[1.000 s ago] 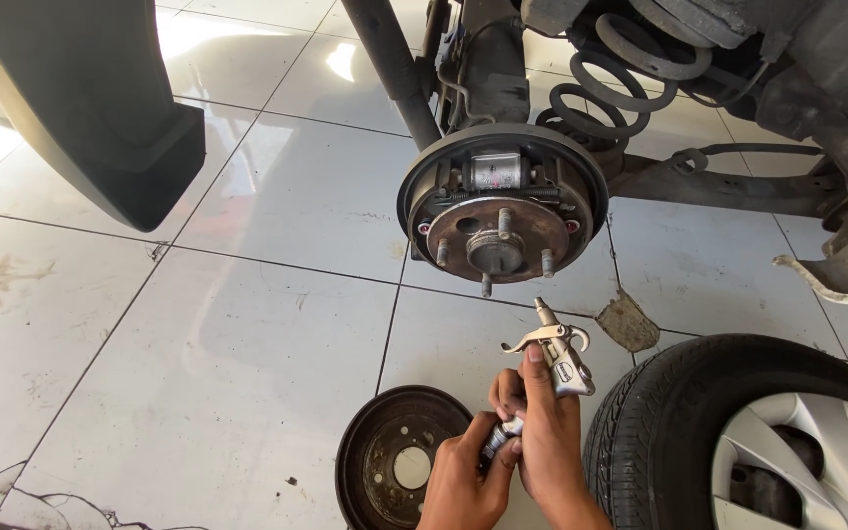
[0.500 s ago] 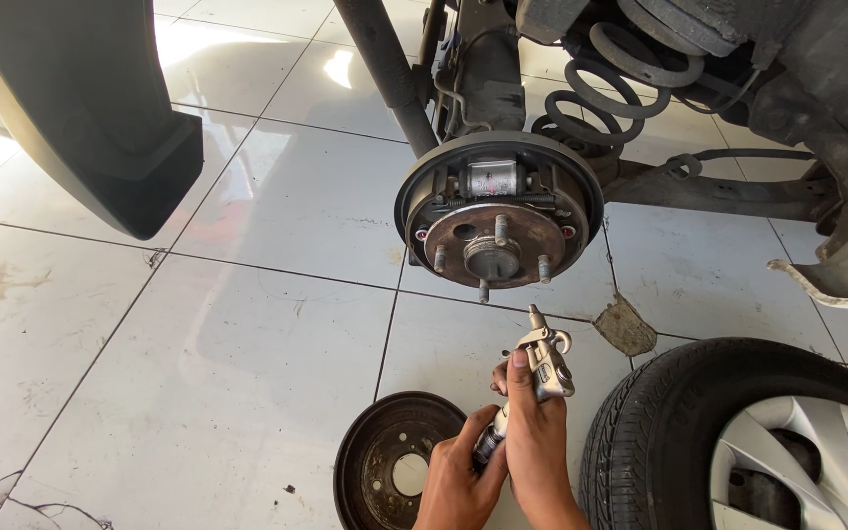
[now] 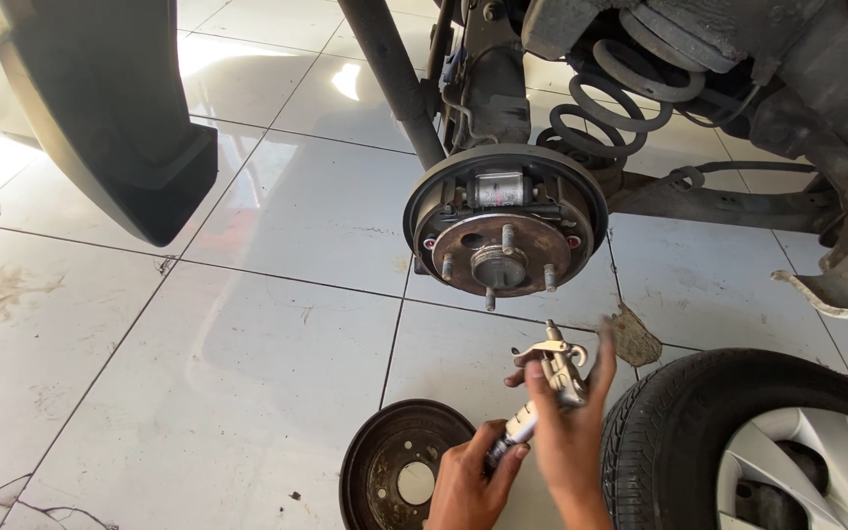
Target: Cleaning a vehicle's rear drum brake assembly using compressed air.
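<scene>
One air blow gun, one brake drum, one wheel, two hands.

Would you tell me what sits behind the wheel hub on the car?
Behind the wheel hub sit the round backing plate and a silver brake cylinder. The hub covers whatever lies directly behind its centre.

Head camera looks steeply down, close, at the tiled floor.

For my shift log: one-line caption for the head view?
Both hands, left hand and right hand, hold a metal air blow gun below an exposed brake hub.
</scene>
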